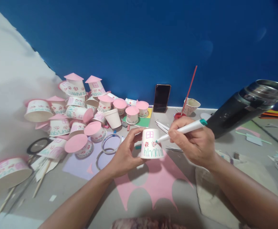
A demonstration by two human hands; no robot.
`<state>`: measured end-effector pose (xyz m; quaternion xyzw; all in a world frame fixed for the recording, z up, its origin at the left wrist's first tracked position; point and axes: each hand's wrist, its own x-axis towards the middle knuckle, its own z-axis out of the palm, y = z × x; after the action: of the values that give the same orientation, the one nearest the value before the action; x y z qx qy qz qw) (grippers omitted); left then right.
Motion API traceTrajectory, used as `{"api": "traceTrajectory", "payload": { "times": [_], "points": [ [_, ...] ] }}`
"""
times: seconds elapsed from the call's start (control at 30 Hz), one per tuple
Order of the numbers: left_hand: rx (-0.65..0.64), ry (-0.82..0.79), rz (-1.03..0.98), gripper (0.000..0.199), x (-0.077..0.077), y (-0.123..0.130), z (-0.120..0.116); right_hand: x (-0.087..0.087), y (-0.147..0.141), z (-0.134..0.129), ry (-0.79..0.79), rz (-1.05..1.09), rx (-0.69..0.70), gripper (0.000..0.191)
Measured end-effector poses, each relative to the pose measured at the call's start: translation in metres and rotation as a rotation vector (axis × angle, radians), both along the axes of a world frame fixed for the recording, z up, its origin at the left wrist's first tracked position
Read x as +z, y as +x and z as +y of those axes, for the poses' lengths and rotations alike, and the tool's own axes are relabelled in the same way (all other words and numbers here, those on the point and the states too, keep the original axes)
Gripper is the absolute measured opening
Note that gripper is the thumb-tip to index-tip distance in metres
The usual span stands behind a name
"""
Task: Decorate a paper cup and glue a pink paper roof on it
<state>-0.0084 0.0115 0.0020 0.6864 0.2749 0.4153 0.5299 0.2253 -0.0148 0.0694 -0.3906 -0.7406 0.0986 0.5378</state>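
A white paper cup [152,143], turned upside down, is gripped by my left hand [128,152] from its left side. Drawn on it are a pink window, red flowers and green grass strokes. My right hand [193,144] is closed around a white marker [185,128] with a green end cap. The marker's tip is at the cup's side near the right red flower; whether it touches I cannot tell. Below the cup lies a pink paper sheet [159,178] with round pieces cut out of its edges.
Decorated cups with pink cone roofs [78,105] are piled at the left, beside a stack of plain cups [112,118]. Tape rings [111,144] lie on purple paper [75,165]. A phone [162,98] leans on the blue wall; a dark flask [239,109] stands right.
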Motion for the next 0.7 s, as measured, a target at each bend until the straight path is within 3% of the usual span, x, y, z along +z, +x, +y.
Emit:
{"api": "traceTrajectory", "payload": {
  "times": [0.23,0.47,0.7],
  "points": [
    [-0.008,-0.022,0.003,0.074,0.0043,0.0015,-0.0021,0.0021,-0.001,-0.0007,-0.019,-0.01,0.034,0.015],
    [-0.008,-0.054,-0.048,0.071,0.0016,0.0013,0.0003,0.0053,0.0035,-0.0027,-0.02,0.006,-0.052,0.015],
    [-0.022,-0.077,-0.083,0.075,0.0012,0.0011,0.0002,0.0065,-0.0018,-0.0047,-0.035,0.017,0.037,0.016]
  ]
}}
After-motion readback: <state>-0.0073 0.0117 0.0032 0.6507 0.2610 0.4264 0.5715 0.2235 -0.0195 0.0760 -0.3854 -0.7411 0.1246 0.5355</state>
